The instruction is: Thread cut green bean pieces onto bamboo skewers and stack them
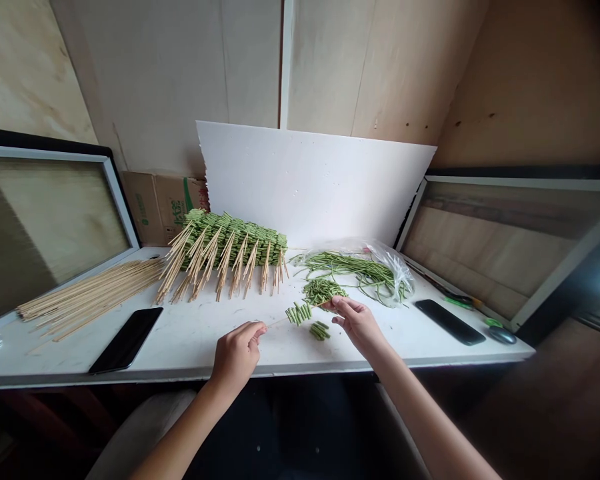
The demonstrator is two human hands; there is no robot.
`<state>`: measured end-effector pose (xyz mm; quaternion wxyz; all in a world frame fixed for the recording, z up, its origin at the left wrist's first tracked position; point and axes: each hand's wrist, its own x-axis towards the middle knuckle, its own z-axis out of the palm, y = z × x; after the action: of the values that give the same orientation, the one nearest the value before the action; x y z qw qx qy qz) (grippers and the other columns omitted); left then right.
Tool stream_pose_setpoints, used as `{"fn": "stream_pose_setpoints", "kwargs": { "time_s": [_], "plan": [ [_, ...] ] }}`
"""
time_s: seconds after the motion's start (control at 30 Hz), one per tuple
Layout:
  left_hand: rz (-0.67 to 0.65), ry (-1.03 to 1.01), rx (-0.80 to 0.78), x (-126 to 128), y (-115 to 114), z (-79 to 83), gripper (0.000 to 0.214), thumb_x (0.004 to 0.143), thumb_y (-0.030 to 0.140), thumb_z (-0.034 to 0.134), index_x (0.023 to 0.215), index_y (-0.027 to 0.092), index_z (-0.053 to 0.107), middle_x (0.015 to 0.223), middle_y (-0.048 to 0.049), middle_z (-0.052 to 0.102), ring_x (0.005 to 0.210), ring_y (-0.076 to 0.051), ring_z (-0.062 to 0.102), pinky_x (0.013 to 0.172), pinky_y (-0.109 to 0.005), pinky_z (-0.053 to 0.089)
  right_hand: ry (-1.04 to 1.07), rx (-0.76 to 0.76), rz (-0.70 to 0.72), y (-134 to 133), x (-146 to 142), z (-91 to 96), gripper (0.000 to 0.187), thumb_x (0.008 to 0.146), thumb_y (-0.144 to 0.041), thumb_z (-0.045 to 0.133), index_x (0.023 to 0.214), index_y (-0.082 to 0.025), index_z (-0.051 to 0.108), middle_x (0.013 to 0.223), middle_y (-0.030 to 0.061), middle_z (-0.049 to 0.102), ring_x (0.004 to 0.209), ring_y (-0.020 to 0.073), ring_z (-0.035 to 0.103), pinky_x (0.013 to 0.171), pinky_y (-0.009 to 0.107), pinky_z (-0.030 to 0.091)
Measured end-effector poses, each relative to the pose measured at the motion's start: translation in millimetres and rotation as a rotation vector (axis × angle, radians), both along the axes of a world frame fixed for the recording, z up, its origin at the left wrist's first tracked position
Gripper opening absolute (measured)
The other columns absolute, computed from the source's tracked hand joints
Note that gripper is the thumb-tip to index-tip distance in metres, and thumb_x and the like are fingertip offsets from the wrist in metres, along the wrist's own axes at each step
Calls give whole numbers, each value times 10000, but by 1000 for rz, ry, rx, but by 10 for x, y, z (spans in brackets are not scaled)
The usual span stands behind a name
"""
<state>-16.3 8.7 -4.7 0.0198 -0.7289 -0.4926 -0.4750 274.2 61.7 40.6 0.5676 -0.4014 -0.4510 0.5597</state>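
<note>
My left hand [239,350] pinches one end of a thin bamboo skewer [277,324]. Several cut green bean pieces [299,313] are threaded across it, side by side. At the skewer's other end are the closed fingers of my right hand [354,320]. Below and between the hands lies a small bundle of cut bean pieces [320,331] on the white table. A heap of more cut pieces [323,291] is just behind my right fingertips, partly hidden by them.
A tall stack of filled bean skewers [235,240] stands at the back left, sticks pointing forward. Bare skewers [95,293] lie left, beside a phone [126,340]. Long uncut beans [353,265] rest in a plastic bag [405,279]. Another black phone [449,322] and a mouse [503,335] are right.
</note>
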Motion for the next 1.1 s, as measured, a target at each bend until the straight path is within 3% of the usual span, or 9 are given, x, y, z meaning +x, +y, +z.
{"fn": "stream_pose_setpoints", "kwargs": {
  "time_s": [0.3,0.67,0.87,1.1],
  "plan": [
    [1,-25,14,16,1,-50,371,799,-22,437,882,205,718,769,-4,746,686,-145,718,644,-225,515,42,-3,-150,-62,-185,-84,357,673,-490,893,886,-215,816,958,93,753,1099,302,641,684,296,523],
    [9,-57,16,43,17,-123,386,782,-27,413,872,198,713,730,-11,720,679,-154,717,641,-232,527,21,41,-252,-128,-336,-194,356,737,-516,839,924,-214,811,1054,100,750,1124,298,622,758,324,493],
    [-1,-61,-16,11,41,-172,405,778,-29,397,880,198,717,766,-21,749,684,-154,729,647,-233,541,14,8,-308,-196,-400,-220,410,715,-545,854,947,-209,814,1047,96,750,1040,273,622,743,327,474],
    [-26,-39,-68,39,14,-180,346,800,-2,419,821,197,701,679,-4,699,623,-150,691,627,-231,531,-15,97,-322,-276,-474,-236,382,715,-548,847,916,-225,815,996,78,757,954,268,633,749,343,494]
  ]
}}
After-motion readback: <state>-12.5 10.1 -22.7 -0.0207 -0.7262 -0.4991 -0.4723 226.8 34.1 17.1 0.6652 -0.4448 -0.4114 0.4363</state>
